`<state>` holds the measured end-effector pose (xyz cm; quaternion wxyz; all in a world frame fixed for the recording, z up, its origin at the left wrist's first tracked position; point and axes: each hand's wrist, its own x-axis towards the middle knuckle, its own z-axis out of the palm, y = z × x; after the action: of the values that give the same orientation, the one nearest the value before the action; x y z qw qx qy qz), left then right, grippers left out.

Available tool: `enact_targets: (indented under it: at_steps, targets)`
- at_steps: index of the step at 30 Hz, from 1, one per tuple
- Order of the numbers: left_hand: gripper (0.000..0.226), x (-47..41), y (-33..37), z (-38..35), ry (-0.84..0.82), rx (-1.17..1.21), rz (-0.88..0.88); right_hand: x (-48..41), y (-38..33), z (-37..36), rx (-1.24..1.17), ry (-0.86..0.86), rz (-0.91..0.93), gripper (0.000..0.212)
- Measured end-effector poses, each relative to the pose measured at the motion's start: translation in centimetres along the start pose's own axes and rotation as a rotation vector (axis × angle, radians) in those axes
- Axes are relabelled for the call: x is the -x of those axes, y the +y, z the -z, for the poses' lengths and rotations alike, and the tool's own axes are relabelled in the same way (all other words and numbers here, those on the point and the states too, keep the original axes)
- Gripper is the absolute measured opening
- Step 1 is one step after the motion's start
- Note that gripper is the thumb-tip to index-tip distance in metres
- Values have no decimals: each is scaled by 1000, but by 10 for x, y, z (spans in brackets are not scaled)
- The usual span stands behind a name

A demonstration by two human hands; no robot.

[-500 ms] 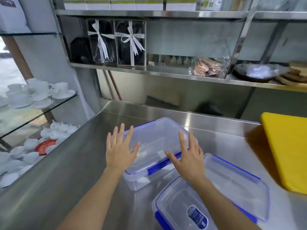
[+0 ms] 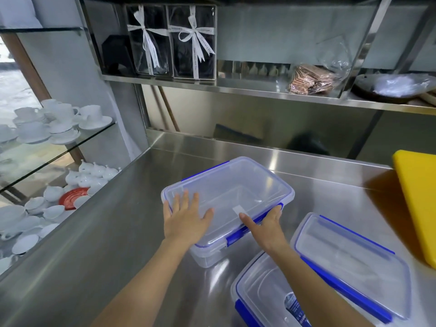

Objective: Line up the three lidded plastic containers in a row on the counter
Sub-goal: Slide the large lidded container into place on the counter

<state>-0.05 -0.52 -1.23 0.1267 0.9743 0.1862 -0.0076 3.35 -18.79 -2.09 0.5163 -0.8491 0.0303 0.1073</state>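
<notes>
Three clear plastic containers with blue lid clips sit on the steel counter [image 2: 132, 232]. The far container [image 2: 238, 187] lies at an angle in the middle. My left hand [image 2: 186, 220] rests flat on the near left part of its lid, fingers spread. My right hand [image 2: 266, 226] grips its near right edge at the blue clip, thumb on the lid. A second container [image 2: 354, 263] lies to the right. A third container [image 2: 262, 296] with a label is at the bottom, partly under my right forearm.
A yellow cutting board [image 2: 417, 204] lies at the right edge of the counter. Left of the counter, glass shelves [image 2: 70, 147] carry white cups and saucers. A steel shelf [image 2: 236, 90] above the back wall holds ribboned boxes and bagged items.
Both hands have come down from hovering onto the far container; the left now lies on its lid and the right holds its near edge.
</notes>
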Motion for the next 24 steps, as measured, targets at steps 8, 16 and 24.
enact_targets:
  at_steps: [8, 16, 24]
  targets:
    - [88, 42, 50, 12, -214, -196, 26, -37, -11, 16, -213, -114, -39, 79]
    - [84, 42, 48, 28, -264, -260, -152, -54, -17, 32, -148, -243, -12, 62]
    - [40, -26, -17, 51, 256, 213, -96, -28, -27, 35, -27, -213, -4, 40]
